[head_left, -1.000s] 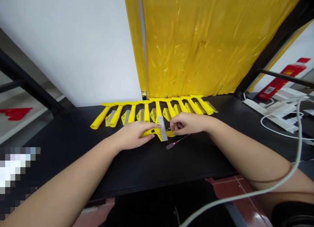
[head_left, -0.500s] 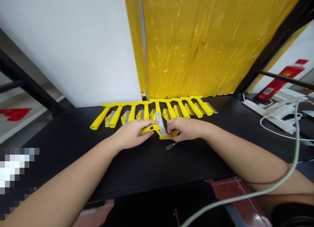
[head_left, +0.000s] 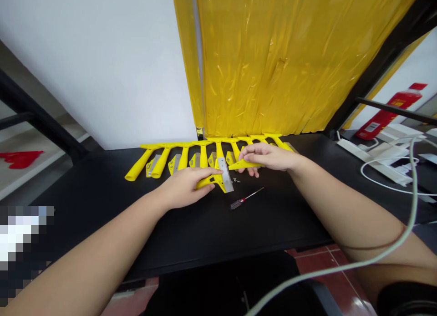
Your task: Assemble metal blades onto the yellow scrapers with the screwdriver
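My left hand [head_left: 191, 185] is closed round the yellow handle of a scraper [head_left: 220, 183], whose metal blade [head_left: 226, 175] faces right. My right hand [head_left: 266, 157] pinches a flat yellow plate [head_left: 246, 165] just above the table, to the right of that blade. Below it lie small screws [head_left: 236, 180]. A screwdriver [head_left: 238, 203] with a dark clear handle and red collar rests on the table, its tip pointing right. Behind both hands stands a row of yellow scraper handles [head_left: 163, 160], with yellow plates and metal blades [head_left: 175, 163] between them.
The black table [head_left: 205, 238] runs up to a white panel [head_left: 102, 70] and yellow plastic sheeting [head_left: 273, 61]. At right are a red bottle [head_left: 389, 112], white power strips [head_left: 372, 159] and loose cables. A pale cable [head_left: 341, 271] crosses the lower right foreground.
My right hand has lifted the yellow plate up and to the right, away from the scraper. The screws and the screwdriver's shaft now show. My left hand stays nearly still.
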Action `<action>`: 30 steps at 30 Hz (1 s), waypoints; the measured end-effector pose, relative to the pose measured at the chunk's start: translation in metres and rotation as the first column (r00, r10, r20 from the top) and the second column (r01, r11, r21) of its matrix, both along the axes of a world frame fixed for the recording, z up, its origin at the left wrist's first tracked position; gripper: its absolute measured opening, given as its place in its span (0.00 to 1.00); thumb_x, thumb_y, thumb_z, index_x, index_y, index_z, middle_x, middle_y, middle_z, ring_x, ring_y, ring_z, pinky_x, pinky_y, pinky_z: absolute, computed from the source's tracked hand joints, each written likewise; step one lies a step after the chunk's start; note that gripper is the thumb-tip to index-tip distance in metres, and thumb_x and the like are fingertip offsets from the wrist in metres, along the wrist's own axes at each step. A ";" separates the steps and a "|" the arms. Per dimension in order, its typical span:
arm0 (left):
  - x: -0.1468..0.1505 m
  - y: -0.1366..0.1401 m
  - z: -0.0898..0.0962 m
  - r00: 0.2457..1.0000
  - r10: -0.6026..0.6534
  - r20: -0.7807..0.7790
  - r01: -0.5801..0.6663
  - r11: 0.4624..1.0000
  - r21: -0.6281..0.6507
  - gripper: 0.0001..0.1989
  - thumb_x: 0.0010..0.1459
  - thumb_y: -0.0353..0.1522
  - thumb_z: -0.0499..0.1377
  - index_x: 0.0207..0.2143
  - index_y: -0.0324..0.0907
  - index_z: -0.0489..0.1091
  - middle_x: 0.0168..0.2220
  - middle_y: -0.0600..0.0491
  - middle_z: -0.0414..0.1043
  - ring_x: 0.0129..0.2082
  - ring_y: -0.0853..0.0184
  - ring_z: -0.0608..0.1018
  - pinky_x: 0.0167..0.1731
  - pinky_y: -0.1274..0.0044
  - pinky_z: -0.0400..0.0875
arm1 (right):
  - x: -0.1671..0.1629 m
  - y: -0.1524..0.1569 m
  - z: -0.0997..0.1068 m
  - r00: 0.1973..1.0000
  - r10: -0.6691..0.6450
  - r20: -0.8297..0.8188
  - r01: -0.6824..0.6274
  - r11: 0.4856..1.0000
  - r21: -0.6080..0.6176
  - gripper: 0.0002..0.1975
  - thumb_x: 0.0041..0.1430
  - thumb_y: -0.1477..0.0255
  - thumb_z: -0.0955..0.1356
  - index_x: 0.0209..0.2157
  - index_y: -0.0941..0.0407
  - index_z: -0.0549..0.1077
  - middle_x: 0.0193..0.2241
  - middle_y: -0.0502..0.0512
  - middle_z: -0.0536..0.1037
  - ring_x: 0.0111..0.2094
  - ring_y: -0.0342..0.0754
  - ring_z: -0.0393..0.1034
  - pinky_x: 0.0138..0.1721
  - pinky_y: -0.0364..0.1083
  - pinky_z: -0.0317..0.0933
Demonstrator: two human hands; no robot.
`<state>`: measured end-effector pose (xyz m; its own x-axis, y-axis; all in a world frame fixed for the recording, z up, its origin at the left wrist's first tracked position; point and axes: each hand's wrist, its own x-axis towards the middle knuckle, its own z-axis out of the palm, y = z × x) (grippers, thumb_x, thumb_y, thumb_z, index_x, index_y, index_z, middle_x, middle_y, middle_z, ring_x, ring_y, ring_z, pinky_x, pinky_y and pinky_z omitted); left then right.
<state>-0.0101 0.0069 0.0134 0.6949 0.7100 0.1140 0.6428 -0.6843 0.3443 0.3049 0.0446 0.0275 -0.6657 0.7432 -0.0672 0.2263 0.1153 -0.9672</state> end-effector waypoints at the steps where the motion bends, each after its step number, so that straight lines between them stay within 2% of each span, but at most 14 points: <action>1: 0.000 0.000 0.000 1.000 -0.010 -0.001 0.010 1.000 -0.008 0.24 0.70 0.39 0.57 0.67 0.54 0.69 0.44 0.51 0.81 0.32 0.65 0.78 0.37 0.72 0.73 | 0.000 0.000 -0.001 1.000 -0.004 -0.021 0.003 1.000 -0.015 0.16 0.62 0.63 0.74 0.45 0.58 0.74 0.37 0.56 0.84 0.27 0.43 0.77 0.31 0.44 0.73; 4: 0.000 0.000 -0.001 0.999 -0.036 -0.011 0.035 0.999 -0.018 0.23 0.70 0.40 0.56 0.66 0.55 0.69 0.46 0.51 0.82 0.35 0.64 0.80 0.41 0.71 0.74 | 0.000 0.001 -0.003 0.999 -0.006 -0.039 0.003 0.998 -0.056 0.21 0.59 0.64 0.77 0.51 0.60 0.77 0.32 0.53 0.83 0.29 0.44 0.79 0.37 0.45 0.76; 7: 0.000 0.001 -0.001 0.999 -0.039 -0.024 0.039 0.999 -0.015 0.23 0.70 0.40 0.57 0.66 0.55 0.70 0.49 0.50 0.81 0.37 0.63 0.81 0.43 0.70 0.74 | 0.003 0.002 -0.004 0.999 -0.004 -0.053 -0.001 0.996 -0.094 0.23 0.58 0.68 0.78 0.53 0.60 0.77 0.33 0.53 0.84 0.31 0.43 0.80 0.40 0.44 0.76; 12: 0.001 -0.001 0.000 0.999 -0.009 -0.038 0.008 1.000 -0.029 0.23 0.70 0.40 0.56 0.65 0.53 0.69 0.47 0.50 0.81 0.35 0.63 0.80 0.39 0.70 0.74 | -0.002 0.003 -0.008 0.977 -0.095 -0.193 0.065 0.985 -0.157 0.22 0.52 0.76 0.79 0.47 0.57 0.73 0.30 0.47 0.81 0.31 0.41 0.77 0.38 0.40 0.73; 16: 0.002 -0.002 0.000 0.999 0.026 -0.028 -0.027 0.999 -0.031 0.23 0.68 0.40 0.56 0.65 0.49 0.65 0.51 0.48 0.78 0.35 0.64 0.80 0.37 0.71 0.73 | -0.014 0.002 -0.016 0.946 -0.216 -0.242 0.161 0.960 -0.227 0.23 0.49 0.77 0.80 0.44 0.56 0.70 0.30 0.46 0.79 0.30 0.40 0.76 0.38 0.41 0.74; 20: 0.002 -0.002 -0.001 0.999 0.026 -0.025 -0.027 0.999 -0.036 0.24 0.68 0.39 0.57 0.65 0.49 0.61 0.52 0.49 0.77 0.35 0.64 0.80 0.34 0.73 0.71 | -0.029 -0.003 -0.023 0.943 -0.264 -0.201 0.225 0.954 -0.198 0.19 0.50 0.75 0.80 0.40 0.57 0.71 0.28 0.47 0.78 0.29 0.41 0.76 0.36 0.43 0.77; 23: 0.002 -0.003 -0.001 0.999 0.018 -0.035 -0.020 0.999 -0.043 0.25 0.68 0.39 0.57 0.65 0.50 0.59 0.52 0.50 0.78 0.35 0.64 0.80 0.32 0.74 0.69 | -0.040 -0.009 -0.025 0.945 -0.284 -0.160 0.259 0.953 -0.159 0.18 0.52 0.76 0.79 0.41 0.57 0.71 0.26 0.46 0.78 0.27 0.42 0.77 0.33 0.43 0.77; 26: 0.004 -0.004 -0.002 0.999 0.001 -0.049 -0.002 1.000 -0.024 0.24 0.68 0.39 0.57 0.65 0.51 0.59 0.51 0.51 0.79 0.35 0.63 0.81 0.33 0.74 0.69 | -0.048 -0.014 -0.027 0.932 -0.324 -0.165 0.300 0.941 -0.155 0.21 0.53 0.78 0.78 0.43 0.55 0.68 0.25 0.44 0.78 0.26 0.43 0.78 0.33 0.44 0.78; 30: 0.005 -0.005 -0.002 0.997 -0.026 -0.070 0.029 0.999 0.038 0.21 0.69 0.38 0.56 0.63 0.52 0.62 0.48 0.51 0.80 0.35 0.62 0.81 0.34 0.73 0.69 | -0.056 -0.017 -0.028 0.933 -0.340 -0.116 0.322 0.934 -0.153 0.18 0.55 0.79 0.76 0.38 0.54 0.65 0.23 0.44 0.77 0.26 0.44 0.79 0.34 0.44 0.78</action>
<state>-0.0052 0.0020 0.0113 0.7213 0.6865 0.0916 0.6451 -0.7140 0.2721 0.2487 0.0274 -0.0007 -0.3930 0.9138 -0.1024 0.0935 -0.0711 -0.9931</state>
